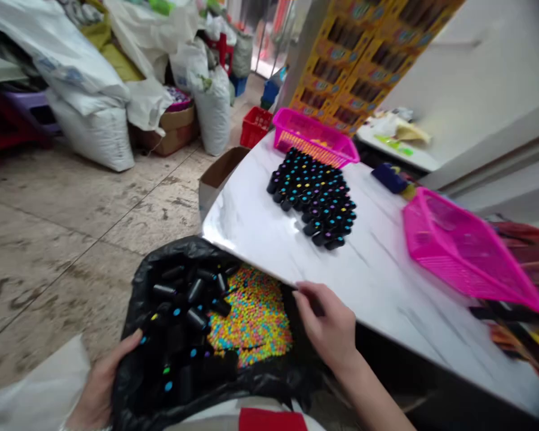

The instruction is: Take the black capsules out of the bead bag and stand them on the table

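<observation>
Black tubes (195, 290) toward bin's (159, 250) left edge, axes mixed, nearer left hand (99, 383), clasping rim. Right hand (332, 326) curled by table (251, 215) edge; grasp unclear.

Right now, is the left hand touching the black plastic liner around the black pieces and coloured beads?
Touching. The head view shows the left hand against the side of the black plastic liner, its thumb over the edge.

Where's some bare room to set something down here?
The white tabletop is bare between the black tubes and the nearer pink basket, and from the tubes to the edge by your right hand. Floor left of the black-lined bin is open. It's crowded where tubes meet the far pink basket, and inside the bin.
</observation>
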A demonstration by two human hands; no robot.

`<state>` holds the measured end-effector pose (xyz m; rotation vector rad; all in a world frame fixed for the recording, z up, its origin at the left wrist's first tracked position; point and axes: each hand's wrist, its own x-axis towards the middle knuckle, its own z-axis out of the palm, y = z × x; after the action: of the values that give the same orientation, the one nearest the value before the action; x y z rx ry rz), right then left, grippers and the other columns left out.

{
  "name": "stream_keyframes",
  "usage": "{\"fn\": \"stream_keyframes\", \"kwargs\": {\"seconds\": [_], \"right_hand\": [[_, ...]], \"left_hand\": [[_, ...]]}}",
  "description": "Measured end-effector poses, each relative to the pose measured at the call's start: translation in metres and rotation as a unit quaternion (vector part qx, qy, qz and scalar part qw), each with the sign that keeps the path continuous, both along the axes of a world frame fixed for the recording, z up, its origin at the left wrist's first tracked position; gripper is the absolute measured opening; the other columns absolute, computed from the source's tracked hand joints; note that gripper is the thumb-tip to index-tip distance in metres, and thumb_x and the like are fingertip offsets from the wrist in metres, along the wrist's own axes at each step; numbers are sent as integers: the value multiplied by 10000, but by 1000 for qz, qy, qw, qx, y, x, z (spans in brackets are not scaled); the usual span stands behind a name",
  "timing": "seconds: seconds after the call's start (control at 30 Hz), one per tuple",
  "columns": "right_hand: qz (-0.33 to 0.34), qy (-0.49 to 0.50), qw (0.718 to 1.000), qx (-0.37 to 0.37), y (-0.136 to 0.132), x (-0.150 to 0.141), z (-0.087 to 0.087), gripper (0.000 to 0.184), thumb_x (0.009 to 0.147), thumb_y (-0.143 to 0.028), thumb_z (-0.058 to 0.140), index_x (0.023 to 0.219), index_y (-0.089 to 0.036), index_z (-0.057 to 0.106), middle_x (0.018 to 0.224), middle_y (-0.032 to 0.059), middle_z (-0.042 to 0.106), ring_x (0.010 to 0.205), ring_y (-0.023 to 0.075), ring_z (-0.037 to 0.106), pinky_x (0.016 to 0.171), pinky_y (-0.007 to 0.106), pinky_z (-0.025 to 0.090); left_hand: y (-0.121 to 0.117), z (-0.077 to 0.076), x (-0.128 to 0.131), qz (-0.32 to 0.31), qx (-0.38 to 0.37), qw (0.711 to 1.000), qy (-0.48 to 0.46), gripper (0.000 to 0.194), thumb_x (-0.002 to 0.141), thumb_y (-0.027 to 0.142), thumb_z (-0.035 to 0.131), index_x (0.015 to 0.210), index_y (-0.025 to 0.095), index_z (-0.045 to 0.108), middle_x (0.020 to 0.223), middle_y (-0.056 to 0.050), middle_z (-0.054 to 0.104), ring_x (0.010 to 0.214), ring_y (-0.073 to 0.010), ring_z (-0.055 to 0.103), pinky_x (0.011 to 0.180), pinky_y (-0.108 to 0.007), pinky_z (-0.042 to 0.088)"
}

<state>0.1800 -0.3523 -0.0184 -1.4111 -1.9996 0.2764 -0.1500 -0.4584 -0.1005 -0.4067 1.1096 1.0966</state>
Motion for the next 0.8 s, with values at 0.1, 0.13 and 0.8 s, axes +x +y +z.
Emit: {"fn": "stream_keyframes", "kwargs": {"seconds": [0.1,0.13,0.8], "right_hand": [[208,-112,971,-22,-7,-36,-9,180,897,-174,513,1026,-198,636,909,63,679,812,169,617,721,277,497],[232,-145,961,-30,-5,-48,-13,181,907,-183,494,1014,-191,640,917,72,678,823,178,614,721,285,496],[358,-247,887,-155,4,-87,-45,221,871,-142,521,1077,-168,597,977,89,605,886,212,568,759,318,496]], "left_hand": [[-1,11,3,-8,-15,999,32,420,778,133,622,1196,133,665,912,-122,752,985,-381,647,856,-481,546],[1,14,4,-15,-7,999,41,388,793,135,607,1174,118,677,922,-132,750,989,-385,644,857,-490,543],[6,27,6,-33,46,997,49,288,838,141,581,1089,93,715,899,-145,759,925,-352,687,871,-466,547]]}}
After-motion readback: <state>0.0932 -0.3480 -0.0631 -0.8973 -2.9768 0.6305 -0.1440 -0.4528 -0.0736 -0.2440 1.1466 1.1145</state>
